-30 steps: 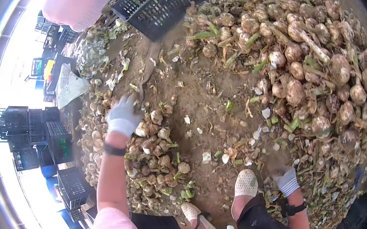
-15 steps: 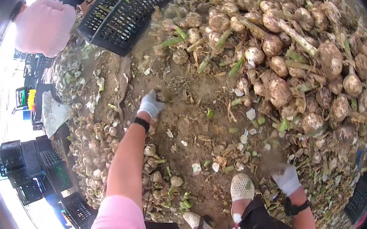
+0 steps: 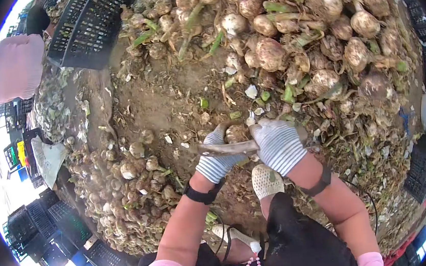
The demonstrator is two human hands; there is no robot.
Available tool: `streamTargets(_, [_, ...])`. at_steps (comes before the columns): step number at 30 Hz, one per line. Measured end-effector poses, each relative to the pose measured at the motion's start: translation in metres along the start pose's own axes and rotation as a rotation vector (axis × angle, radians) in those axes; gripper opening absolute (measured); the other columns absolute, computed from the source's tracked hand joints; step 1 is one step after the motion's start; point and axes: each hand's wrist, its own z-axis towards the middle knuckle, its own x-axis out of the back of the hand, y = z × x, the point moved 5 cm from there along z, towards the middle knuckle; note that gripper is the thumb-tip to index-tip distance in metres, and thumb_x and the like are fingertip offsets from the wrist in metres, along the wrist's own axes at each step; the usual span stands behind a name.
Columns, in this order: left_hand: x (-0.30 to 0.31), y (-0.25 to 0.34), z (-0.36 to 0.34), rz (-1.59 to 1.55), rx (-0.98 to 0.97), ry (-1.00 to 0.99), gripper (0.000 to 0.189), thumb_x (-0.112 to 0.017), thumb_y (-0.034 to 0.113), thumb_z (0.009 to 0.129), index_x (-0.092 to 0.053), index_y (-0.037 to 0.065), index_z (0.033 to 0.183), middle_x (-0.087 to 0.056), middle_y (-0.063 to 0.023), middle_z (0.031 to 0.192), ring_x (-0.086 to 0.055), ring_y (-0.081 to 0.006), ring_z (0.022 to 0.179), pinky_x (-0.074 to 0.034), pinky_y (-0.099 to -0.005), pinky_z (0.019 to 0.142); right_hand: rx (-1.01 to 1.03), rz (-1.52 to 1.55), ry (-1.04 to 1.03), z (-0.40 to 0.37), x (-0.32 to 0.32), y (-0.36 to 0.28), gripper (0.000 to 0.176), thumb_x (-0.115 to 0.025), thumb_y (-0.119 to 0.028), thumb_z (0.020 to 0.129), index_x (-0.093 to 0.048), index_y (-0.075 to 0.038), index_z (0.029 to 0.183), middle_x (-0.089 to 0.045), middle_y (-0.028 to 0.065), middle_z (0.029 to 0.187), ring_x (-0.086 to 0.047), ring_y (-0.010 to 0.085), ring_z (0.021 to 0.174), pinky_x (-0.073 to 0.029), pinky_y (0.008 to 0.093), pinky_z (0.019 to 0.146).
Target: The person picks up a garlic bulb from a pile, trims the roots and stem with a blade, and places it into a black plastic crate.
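Note:
A soil-covered garlic bulb (image 3: 236,134) sits in my left hand (image 3: 216,159), which is closed around it in a striped, grey-stained glove. My right hand (image 3: 279,144), gloved the same way, is closed on a knife (image 3: 227,149). Its dirty brown-grey blade reaches left across the near side of the bulb, over my left fingers. Both hands are close together above the ground, in front of my shoe (image 3: 267,180). The knife's handle is mostly hidden in my right fist.
A heap of untrimmed garlic (image 3: 317,46) rises at the upper right. Trimmed bulbs (image 3: 121,193) lie in a pile at left. Black crates (image 3: 93,29) stand at the top left, with a person in pink (image 3: 16,67) beside them. Leaf scraps and cut stems litter the soil.
My left hand has come back from the ground at left and now holds a garlic bulb. My right hand has moved up and inward with the knife to meet it. The view has shifted.

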Motion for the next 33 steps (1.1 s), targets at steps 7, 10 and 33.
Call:
streamTargets(7, [-0.071, -0.006, -0.027, -1.205, 0.409, -0.575, 0.080, -0.044, 0.049, 0.093, -0.013, -0.009, 0.139, -0.019, -0.0311, 0.145, -0.028, -0.0384, 0.132, -0.024, -0.0484, 0.110, 0.005, 0.000, 0.142, -0.018, -0.007, 0.002, 0.053, -0.075, -0.017, 0.057, -0.060, -0.005, 0.107, -0.061, 0.0141, 0.085, -0.063, 0.0331, 0.078, -0.051, 0.0424, 0.068])
streamTargets(10, [-0.061, -0.010, -0.036, -1.048, 0.351, -0.284, 0.080, -0.041, 0.049, 0.095, -0.009, -0.009, 0.139, -0.010, -0.0306, 0.147, -0.024, -0.0396, 0.134, -0.025, -0.0466, 0.110, 0.058, 0.032, 0.251, -0.025, 0.002, -0.005, 0.014, -0.055, -0.015, 0.077, -0.060, -0.005, 0.086, -0.062, 0.0142, 0.077, -0.064, 0.0304, 0.070, -0.051, 0.0412, 0.061])
streamTargets(33, [-0.116, 0.008, -0.088, 2.532, -0.709, -0.378, 0.032, -0.054, 0.013, 0.077, -0.060, 0.017, 0.108, -0.058, -0.0042, 0.104, -0.057, -0.0227, 0.083, -0.049, -0.0363, 0.071, -0.125, 0.453, -0.089, -0.034, -0.029, 0.028, 0.022, -0.059, -0.023, 0.081, -0.067, -0.005, 0.090, -0.066, 0.0197, 0.082, -0.064, 0.0345, 0.077, -0.052, 0.0390, 0.074])
